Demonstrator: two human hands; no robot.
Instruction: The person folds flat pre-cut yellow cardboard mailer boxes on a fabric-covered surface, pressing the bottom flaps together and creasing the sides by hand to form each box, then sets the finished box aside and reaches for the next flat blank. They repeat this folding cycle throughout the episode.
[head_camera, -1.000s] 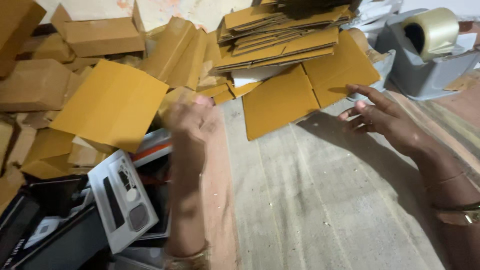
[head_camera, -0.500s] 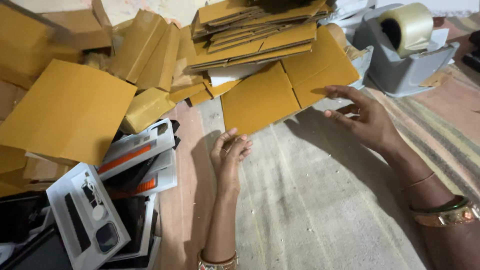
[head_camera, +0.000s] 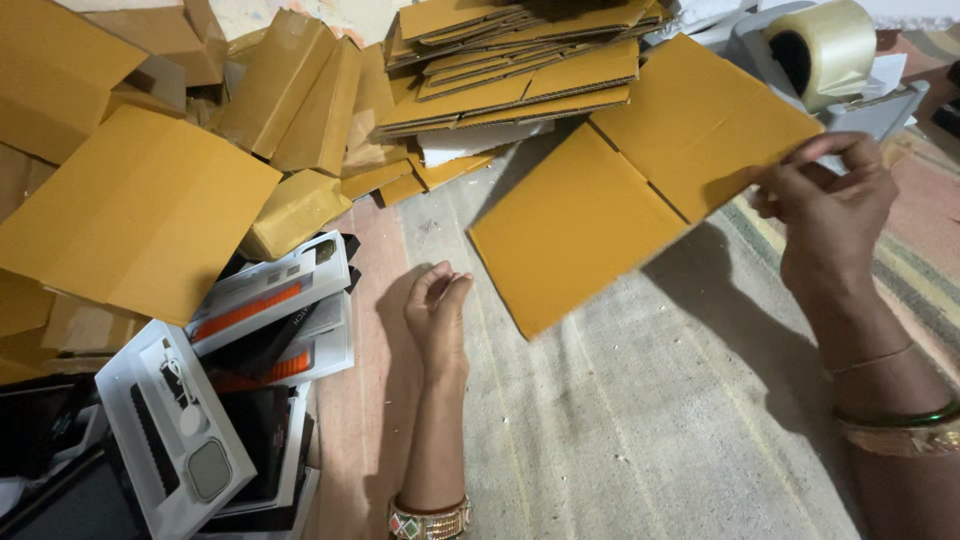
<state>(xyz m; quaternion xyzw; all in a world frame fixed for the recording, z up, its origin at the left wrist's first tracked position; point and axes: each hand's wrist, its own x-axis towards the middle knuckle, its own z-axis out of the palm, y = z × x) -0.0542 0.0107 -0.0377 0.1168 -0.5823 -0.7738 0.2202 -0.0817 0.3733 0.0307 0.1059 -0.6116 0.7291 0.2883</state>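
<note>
My right hand pinches the right edge of a flat, unfolded brown cardboard box blank and holds it tilted above the woven mat. My left hand rests on its edge on the mat, fingers loosely curled, holding nothing. It lies just right of a heap of white and black product boxes with orange stripes, and left of the raised blank's lower corner.
A stack of flat cardboard blanks lies at the top centre. Folded brown cartons are piled at the left. A tape roll sits on a grey dispenser at the top right. An open white watch tray lies lower left.
My right hand has taken hold of the cardboard blank and lifted it off the mat toward the right. My left hand came down from the air and now rests on the mat.
</note>
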